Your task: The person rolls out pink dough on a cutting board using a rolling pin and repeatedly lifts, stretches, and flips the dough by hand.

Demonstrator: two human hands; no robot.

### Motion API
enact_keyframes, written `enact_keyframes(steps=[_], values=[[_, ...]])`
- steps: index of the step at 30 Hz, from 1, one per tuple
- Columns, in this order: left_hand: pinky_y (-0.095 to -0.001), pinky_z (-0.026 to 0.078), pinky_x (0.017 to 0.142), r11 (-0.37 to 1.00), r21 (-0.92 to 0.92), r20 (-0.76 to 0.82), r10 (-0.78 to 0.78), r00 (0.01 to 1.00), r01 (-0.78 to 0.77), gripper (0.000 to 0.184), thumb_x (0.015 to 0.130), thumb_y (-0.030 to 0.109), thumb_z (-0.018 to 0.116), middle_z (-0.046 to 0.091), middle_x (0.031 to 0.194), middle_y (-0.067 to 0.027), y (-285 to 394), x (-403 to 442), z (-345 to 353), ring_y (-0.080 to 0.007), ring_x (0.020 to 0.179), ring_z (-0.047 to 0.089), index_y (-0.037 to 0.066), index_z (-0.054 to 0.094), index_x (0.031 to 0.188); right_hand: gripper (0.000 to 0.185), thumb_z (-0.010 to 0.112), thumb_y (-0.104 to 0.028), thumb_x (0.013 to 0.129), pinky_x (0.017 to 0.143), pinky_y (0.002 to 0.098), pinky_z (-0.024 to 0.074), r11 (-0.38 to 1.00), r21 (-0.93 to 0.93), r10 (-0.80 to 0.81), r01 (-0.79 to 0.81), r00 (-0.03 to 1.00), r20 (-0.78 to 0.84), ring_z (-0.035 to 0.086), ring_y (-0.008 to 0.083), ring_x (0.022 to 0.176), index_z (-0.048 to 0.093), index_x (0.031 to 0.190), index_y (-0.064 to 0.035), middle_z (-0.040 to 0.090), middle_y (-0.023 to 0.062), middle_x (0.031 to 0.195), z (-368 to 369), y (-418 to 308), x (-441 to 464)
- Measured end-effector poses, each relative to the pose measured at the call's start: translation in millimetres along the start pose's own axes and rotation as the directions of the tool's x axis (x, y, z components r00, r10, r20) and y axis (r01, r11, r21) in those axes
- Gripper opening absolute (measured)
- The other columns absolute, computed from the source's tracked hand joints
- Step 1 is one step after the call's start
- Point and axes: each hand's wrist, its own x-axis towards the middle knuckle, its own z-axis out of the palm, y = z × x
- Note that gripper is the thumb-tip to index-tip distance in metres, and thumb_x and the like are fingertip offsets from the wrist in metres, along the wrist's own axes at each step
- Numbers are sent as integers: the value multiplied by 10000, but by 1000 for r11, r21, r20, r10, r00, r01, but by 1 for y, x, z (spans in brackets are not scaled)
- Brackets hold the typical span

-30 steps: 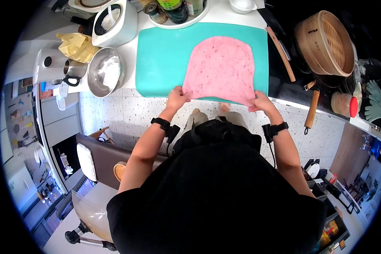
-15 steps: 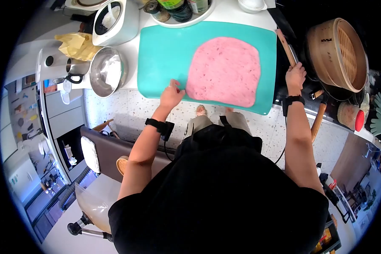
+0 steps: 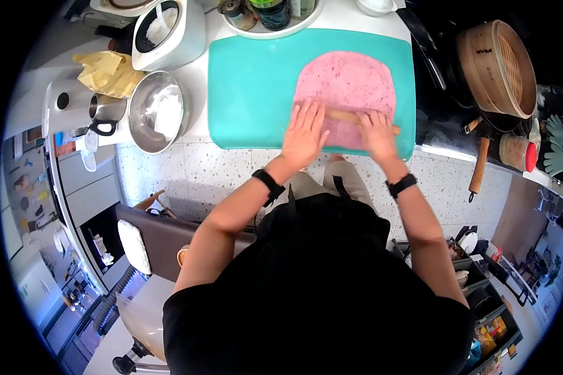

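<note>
A sheet of pink, speckled dough (image 3: 347,78) lies flat on a teal mat (image 3: 250,94). Across its near part rests a wooden rolling pin (image 3: 343,115), slightly slanted. My left hand (image 3: 304,131) lies flat over the pin's left end, fingers stretched out, which hides that end. My right hand (image 3: 376,134), a little blurred, bends over the pin near its right end; the tip sticks out beyond the fingers.
Left of the mat stand a steel bowl (image 3: 157,112), a white appliance with powder inside (image 3: 184,37) and a yellow bag (image 3: 109,74). A round tray of jars (image 3: 275,32) is behind. A bamboo steamer (image 3: 485,65) and a red-lidded jar (image 3: 516,152) stand at right.
My right hand has brought the rolling pin from the mat's right side onto the dough. My left hand has moved right, from the mat's near edge onto the pin.
</note>
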Motion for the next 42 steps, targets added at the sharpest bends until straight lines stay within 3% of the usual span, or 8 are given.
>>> enact_keyframes(steps=[2, 7, 13, 17, 21, 30, 38, 42], values=[[-505, 140, 1233, 989, 113, 136, -110, 985, 95, 782, 994, 405, 512, 265, 1588, -280, -12, -1, 35, -395, 1505, 207, -106, 245, 1522, 539, 546, -184, 915, 1121, 511, 364, 997, -68, -33, 25, 993, -113, 474, 339, 1316, 435, 1426, -54, 486, 158, 1414, 26, -16, -10], [-513, 172, 1223, 980, 81, 49, -185, 981, 181, 735, 981, 394, 527, 294, 1581, -260, -35, 61, 57, -393, 1489, 244, -90, 319, 1495, 695, 545, -379, 965, 1220, 523, 183, 980, -52, 174, -194, 949, -264, 318, 344, 1463, 385, 1472, 70, 389, 207, 1546, 43, -10, 44], [-534, 214, 1202, 983, 110, -70, -143, 987, 150, 609, 969, 334, 547, 363, 1551, -234, -96, 208, 61, -386, 1455, 318, -37, 440, 1441, 638, 483, -315, 1000, 1228, 509, 168, 974, 62, 225, -216, 925, -307, 271, 379, 1476, 359, 1469, 100, 340, 255, 1560, 11, 44, 188], [-534, 220, 1202, 983, 161, -139, -68, 988, 91, 589, 978, 290, 540, 363, 1547, -253, -86, 177, 53, -396, 1456, 319, -55, 431, 1443, 669, 487, -316, 996, 1238, 479, 159, 975, 184, 176, -124, 937, -300, 232, 384, 1493, 315, 1494, 97, 295, 254, 1585, -9, 53, 157], [-506, 235, 1201, 992, -31, 83, -123, 989, 126, 642, 957, 297, 582, 372, 1541, -254, -41, 125, 56, -374, 1451, 330, -80, 408, 1448, 731, 511, -351, 986, 1241, 493, 132, 983, 19, 185, -184, 979, -85, 204, 375, 1509, 274, 1512, 97, 246, 261, 1605, 11, 44, 89], [-505, 219, 1214, 994, 81, -17, -66, 998, 68, 577, 990, 271, 501, 331, 1563, -242, -91, 254, 82, -361, 1474, 295, -36, 404, 1469, 616, 497, -305, 972, 1198, 511, 201, 958, -69, 243, -277, 918, -314, 284, 343, 1460, 370, 1440, 75, 362, 208, 1539, -4, 91, 220], [-465, 382, 918, 979, 91, -208, -159, 965, 181, 192, 909, 150, 574, 557, 1144, -118, -103, 301, 88, -332, 1074, 511, 100, 570, 1094, 359, 604, -213, 886, 1111, 510, 277, 945, 49, 309, -322, 838, -450, 353, 366, 1354, 453, 1141, -11, 467, 194, 1302, -7, 122, 266], [-446, 388, 894, 956, 132, -197, -232, 953, 260, 154, 909, 138, 573, 569, 1076, -105, -112, 326, 96, -325, 1058, 513, 116, 582, 1061, 342, 599, -192, 881, 1106, 505, 274, 931, 89, 357, -354, 831, -427, 378, 365, 1318, 456, 1130, -8, 476, 199, 1292, -12, 133, 288]])
